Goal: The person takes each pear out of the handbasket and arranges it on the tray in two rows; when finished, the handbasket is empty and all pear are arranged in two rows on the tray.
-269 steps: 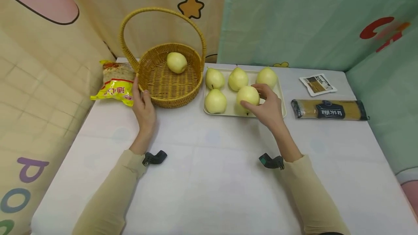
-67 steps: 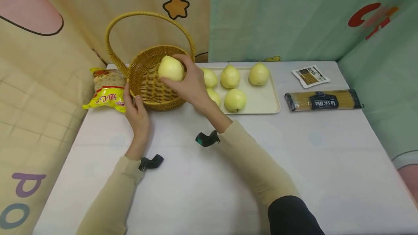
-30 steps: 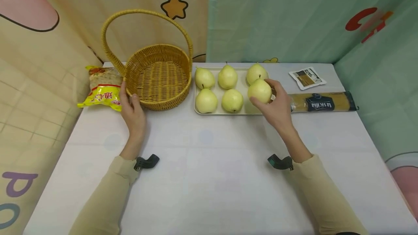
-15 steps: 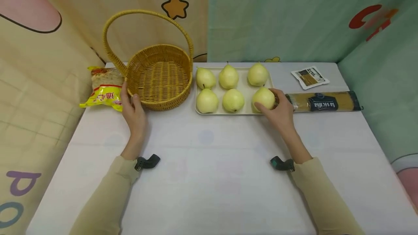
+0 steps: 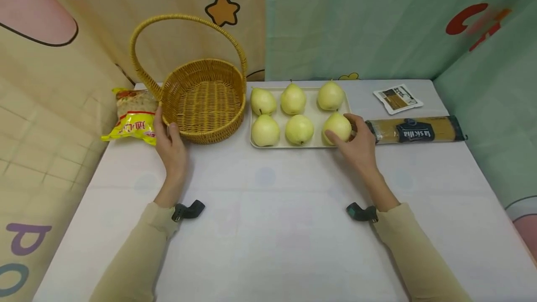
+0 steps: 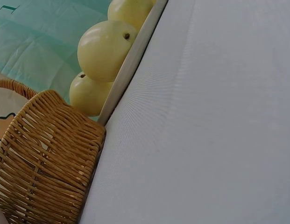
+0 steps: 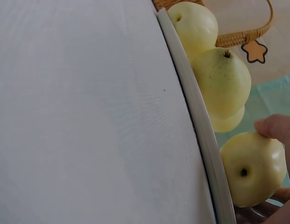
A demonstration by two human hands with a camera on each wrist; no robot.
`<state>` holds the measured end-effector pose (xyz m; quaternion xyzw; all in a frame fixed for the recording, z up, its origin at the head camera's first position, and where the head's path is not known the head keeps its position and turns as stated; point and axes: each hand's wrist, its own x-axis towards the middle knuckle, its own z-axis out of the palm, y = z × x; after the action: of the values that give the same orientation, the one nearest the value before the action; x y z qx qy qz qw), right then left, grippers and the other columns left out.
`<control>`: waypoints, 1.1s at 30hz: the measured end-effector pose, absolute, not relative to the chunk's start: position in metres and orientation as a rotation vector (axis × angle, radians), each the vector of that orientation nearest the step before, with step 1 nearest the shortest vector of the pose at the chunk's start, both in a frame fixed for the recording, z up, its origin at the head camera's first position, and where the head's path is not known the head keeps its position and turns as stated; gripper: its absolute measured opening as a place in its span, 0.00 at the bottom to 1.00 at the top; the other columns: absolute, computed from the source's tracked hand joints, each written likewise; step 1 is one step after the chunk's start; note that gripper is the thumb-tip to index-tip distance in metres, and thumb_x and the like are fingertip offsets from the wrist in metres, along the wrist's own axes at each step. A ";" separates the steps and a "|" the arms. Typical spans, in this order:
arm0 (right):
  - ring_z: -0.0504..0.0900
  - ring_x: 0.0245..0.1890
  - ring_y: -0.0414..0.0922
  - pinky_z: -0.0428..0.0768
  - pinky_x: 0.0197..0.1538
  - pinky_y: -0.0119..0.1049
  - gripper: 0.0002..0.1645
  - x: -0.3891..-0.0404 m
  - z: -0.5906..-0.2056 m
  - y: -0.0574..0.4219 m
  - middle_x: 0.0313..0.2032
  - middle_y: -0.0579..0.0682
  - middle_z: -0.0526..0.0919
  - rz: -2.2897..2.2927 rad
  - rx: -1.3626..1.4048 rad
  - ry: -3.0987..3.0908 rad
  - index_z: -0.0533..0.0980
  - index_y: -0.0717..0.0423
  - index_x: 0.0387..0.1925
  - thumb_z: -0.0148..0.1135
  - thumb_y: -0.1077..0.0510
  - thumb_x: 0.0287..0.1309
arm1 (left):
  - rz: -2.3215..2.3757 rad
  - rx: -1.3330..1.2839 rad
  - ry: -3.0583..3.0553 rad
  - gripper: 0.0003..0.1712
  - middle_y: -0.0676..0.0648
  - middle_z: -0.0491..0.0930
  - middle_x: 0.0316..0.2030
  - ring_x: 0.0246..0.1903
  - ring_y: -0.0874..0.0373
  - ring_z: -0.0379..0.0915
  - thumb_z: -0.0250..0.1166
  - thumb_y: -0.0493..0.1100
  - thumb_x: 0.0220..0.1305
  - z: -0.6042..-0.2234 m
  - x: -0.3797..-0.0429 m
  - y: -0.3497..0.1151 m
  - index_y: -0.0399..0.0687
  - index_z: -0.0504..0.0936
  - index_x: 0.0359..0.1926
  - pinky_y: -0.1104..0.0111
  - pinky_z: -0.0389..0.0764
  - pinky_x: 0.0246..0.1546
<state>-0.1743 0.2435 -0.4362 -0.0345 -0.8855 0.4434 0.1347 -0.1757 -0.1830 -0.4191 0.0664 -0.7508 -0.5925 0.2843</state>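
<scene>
In the head view, my right hand (image 5: 358, 146) holds a pale yellow-green pear (image 5: 337, 126) at the front right of a cream tray (image 5: 316, 142). Thumb and fingers lie on opposite sides of the fruit, which sits on the tray. The right wrist view shows this pear (image 7: 254, 170) between thumb and fingers, close to the tray's rim. Several other pears stand in two rows to its left. My left hand (image 5: 173, 153) touches the near left side of a wicker basket (image 5: 205, 106), fingers extended along its wall. The basket's woven bottom is visible. Only a sliver of that hand shows in the left wrist view.
A yellow snack bag (image 5: 135, 115) lies left of the basket. Right of the tray lie a pack of spaghetti (image 5: 415, 129) and a small white sachet (image 5: 397, 99). A tall handle (image 5: 189, 17) arches over the basket. Curtains stand behind the table (image 5: 268, 227).
My right hand has carried the pear from over the basket rightward and lowered it onto the tray's front right. Over the last half second both hands stay nearly still.
</scene>
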 end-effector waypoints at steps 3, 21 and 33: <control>0.76 0.66 0.58 0.77 0.66 0.56 0.44 -0.175 -0.437 0.243 0.65 0.63 0.77 1.302 -0.099 -2.570 0.70 0.61 0.72 0.75 0.44 0.62 | -1.589 0.173 -2.005 0.31 0.41 0.60 0.80 0.80 0.47 0.54 0.47 0.40 0.83 -0.420 -0.176 -0.183 0.38 0.59 0.81 0.69 0.61 0.75; 0.73 0.69 0.58 0.78 0.65 0.60 0.42 -0.180 -0.444 0.243 0.67 0.61 0.76 1.321 0.035 -2.555 0.70 0.59 0.72 0.76 0.52 0.60 | -1.598 0.164 -1.992 0.30 0.39 0.59 0.80 0.80 0.49 0.54 0.47 0.38 0.83 -0.419 -0.176 -0.182 0.36 0.59 0.80 0.70 0.61 0.75; 0.76 0.65 0.57 0.79 0.60 0.58 0.45 -0.180 -0.444 0.243 0.68 0.61 0.75 1.246 0.166 -2.570 0.69 0.57 0.73 0.76 0.58 0.56 | -1.601 0.167 -1.993 0.30 0.40 0.59 0.80 0.80 0.49 0.55 0.47 0.40 0.84 -0.419 -0.176 -0.182 0.37 0.59 0.81 0.70 0.61 0.75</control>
<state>-0.1795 0.2429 -0.4438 0.0574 -0.8894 0.4313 0.1398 -0.1759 -0.1815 -0.4186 0.0623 -0.7454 -0.5989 0.2860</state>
